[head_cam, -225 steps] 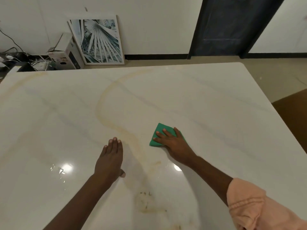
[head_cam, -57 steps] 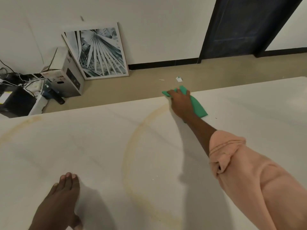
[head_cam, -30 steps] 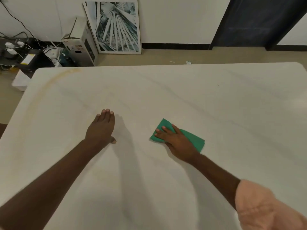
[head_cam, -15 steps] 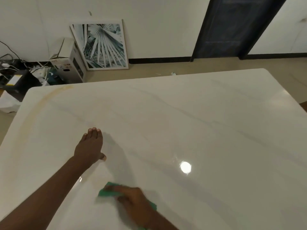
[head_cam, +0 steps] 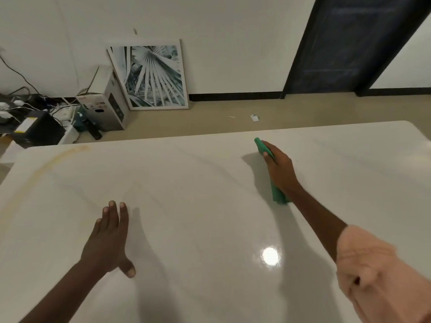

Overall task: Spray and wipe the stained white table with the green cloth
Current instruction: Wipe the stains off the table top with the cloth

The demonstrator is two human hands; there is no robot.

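The right hand (head_cam: pixel 279 169) now presses the cloth (head_cam: pixel 277 194) far out at one o'clock, up from the near edge; the central stain is gone.

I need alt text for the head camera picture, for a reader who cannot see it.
A right hand presses a green cloth on a white table near its far edge, while the left hand rests flat nearer. A yellow stain curves along the table's left side.
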